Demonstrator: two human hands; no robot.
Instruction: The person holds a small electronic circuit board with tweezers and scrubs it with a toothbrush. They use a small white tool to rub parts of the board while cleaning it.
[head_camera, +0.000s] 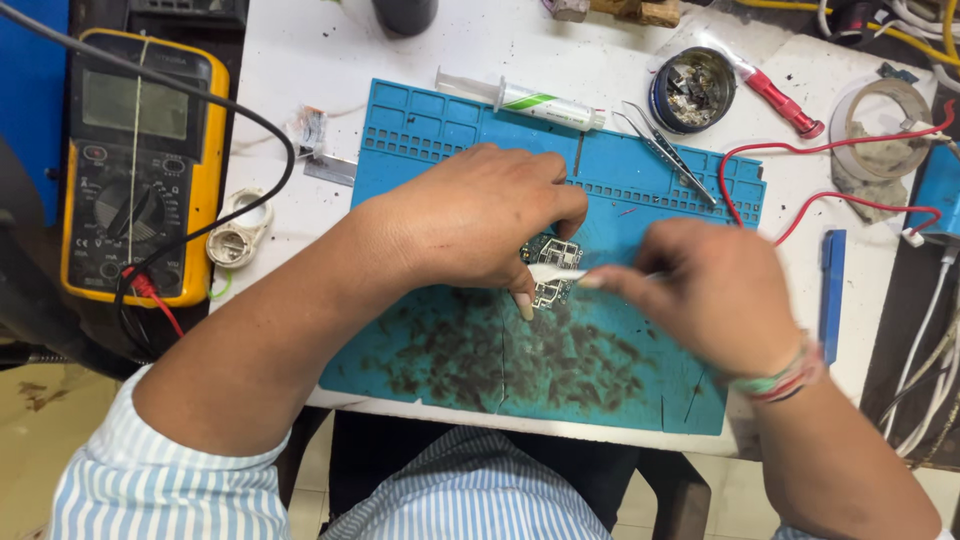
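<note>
My left hand (478, 222) presses down on a small circuit board (551, 272) in the middle of a stained blue work mat (640, 190), thumb and fingers pinning its left side. My right hand (712, 292) pinches a thin white-tipped tool (556, 273) whose tip lies across the board. The right hand is blurred. Most of the board is hidden under my left fingers.
A yellow multimeter (140, 165) with black and red leads sits at left. A syringe (520, 98), tweezers (667, 152), a round tin (692, 89), a red-handled tool (782, 100) and a tape roll (883, 120) lie along the back. Red wires (800, 150) cross at right beside a blue pen-like tool (832, 290).
</note>
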